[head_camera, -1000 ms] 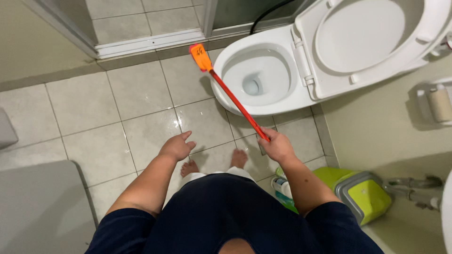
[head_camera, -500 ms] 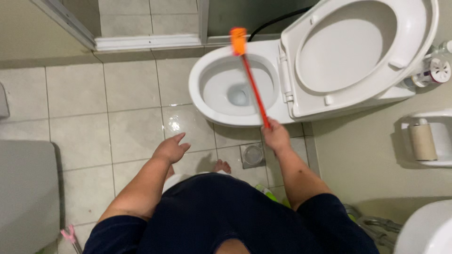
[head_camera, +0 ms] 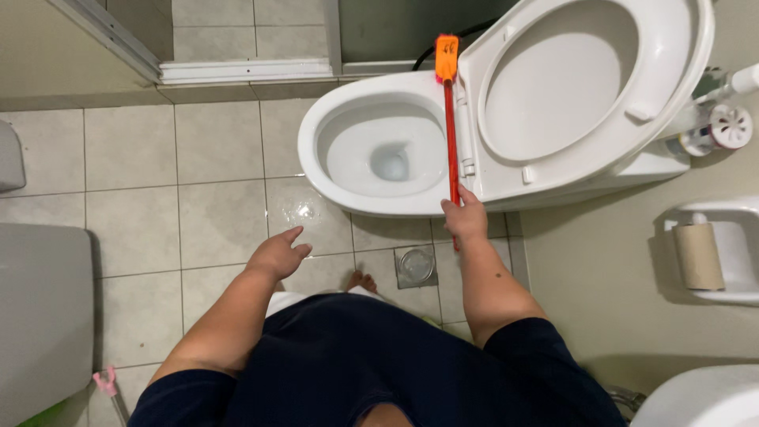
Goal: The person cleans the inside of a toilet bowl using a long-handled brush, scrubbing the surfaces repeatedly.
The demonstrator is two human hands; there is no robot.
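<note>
My right hand [head_camera: 465,217] grips the lower end of a long red-handled brush [head_camera: 451,134]. Its orange head [head_camera: 447,58] rests at the back rim of the white toilet bowl [head_camera: 348,103], close to the hinge of the raised seat and lid [head_camera: 577,87]. My left hand [head_camera: 278,255] hangs free over the floor tiles with its fingers apart and holds nothing. Some water lies at the bottom of the bowl.
A round floor drain [head_camera: 416,266] sits by my feet, and a wet patch [head_camera: 300,210] shines on the tiles. A paper roll [head_camera: 699,255] is in a wall holder at right. A shower door track [head_camera: 245,71] runs along the top. A grey cabinet [head_camera: 39,316] stands at left.
The brush head swung from the floor left of the bowl, across the bowl, to its back rim by the hinge. My right hand moved up towards the toilet. The view shifted right.
</note>
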